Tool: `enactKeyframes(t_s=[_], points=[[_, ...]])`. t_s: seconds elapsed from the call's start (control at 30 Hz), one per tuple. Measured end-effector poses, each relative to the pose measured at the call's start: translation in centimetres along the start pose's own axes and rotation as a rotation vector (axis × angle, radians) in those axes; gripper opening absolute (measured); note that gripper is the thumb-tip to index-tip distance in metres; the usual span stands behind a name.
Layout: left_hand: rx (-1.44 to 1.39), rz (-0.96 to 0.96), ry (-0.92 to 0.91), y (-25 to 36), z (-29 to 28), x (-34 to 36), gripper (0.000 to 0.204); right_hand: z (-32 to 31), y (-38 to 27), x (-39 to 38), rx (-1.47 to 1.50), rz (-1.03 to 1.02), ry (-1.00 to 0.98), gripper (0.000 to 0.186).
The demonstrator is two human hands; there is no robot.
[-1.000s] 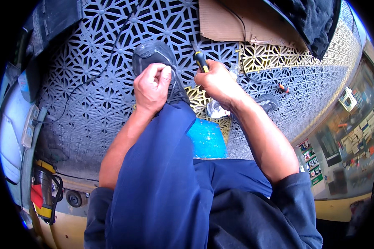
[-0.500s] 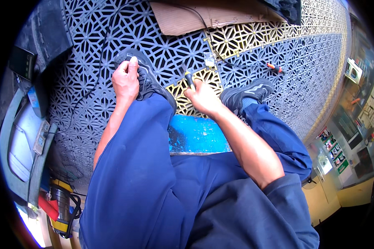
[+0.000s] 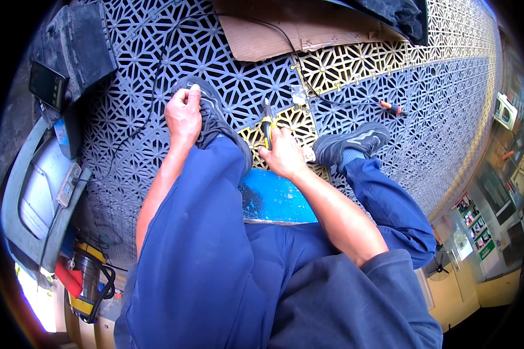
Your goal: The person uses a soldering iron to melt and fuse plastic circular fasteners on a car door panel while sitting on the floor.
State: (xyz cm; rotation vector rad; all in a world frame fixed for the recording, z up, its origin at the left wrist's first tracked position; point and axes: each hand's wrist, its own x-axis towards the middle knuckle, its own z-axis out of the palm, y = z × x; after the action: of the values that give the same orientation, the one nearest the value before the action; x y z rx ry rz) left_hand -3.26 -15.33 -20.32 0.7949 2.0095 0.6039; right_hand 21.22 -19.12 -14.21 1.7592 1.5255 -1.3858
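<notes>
My left hand (image 3: 183, 119) is closed in a pinch above the toe of my left shoe (image 3: 212, 119). Whatever sits between its thumb and fingers is too small or hidden to name. My right hand (image 3: 285, 156) is wrapped round a pair of pliers (image 3: 268, 128) with black-and-yellow grips. The narrow metal tip of the pliers points away from me, over the plastic floor grating. The fingers hide part of the grips. Apart from each other, both hands are above the floor between and over my feet.
A blue board (image 3: 279, 200) lies between my legs. Cardboard (image 3: 308, 29) covers the far floor. A dark cable (image 3: 337, 103) leads to an orange-and-black tool (image 3: 391, 108) right of centre. At left are a phone-like screen (image 3: 48, 85) and a grey frame (image 3: 11, 180).
The view has shifted slightly, so the scene sits lower. The pliers have turned, their tip now pointing more straight ahead. My left hand stays pinched over the shoe.
</notes>
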Motion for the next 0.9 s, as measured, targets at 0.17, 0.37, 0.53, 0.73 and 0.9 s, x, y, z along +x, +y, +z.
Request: enactKeyframes(t_s=[0.17, 0.37, 0.53, 0.73, 0.9], points=[[-0.012, -0.026, 0.02, 0.5, -0.1, -0.1, 0.034, 0.5, 0.4, 0.1, -0.08, -0.021, 0.015, 0.056], [0.018, 0.035, 0.067, 0.4, 0.7, 0.0, 0.041, 0.0, 0.4, 0.0, -0.193, -0.057, 0.011, 0.05], [0.099, 0.054, 0.131, 1.0, 1.1, -1.0, 0.039, -2.8, -1.6, 1.0, -0.18, -0.294, 0.224, 0.028], [0.09, 0.095, 0.16, 0.1, 1.7, -1.7, 0.037, -9.7, -3.8, 8.8, 0.228, -0.255, 0.402, 0.029], [0.1, 0.113, 0.17, -0.3, 1.3, -1.7, 0.035, -16.4, -4.1, 13.6, 0.73, 0.029, 0.826, 0.026]])
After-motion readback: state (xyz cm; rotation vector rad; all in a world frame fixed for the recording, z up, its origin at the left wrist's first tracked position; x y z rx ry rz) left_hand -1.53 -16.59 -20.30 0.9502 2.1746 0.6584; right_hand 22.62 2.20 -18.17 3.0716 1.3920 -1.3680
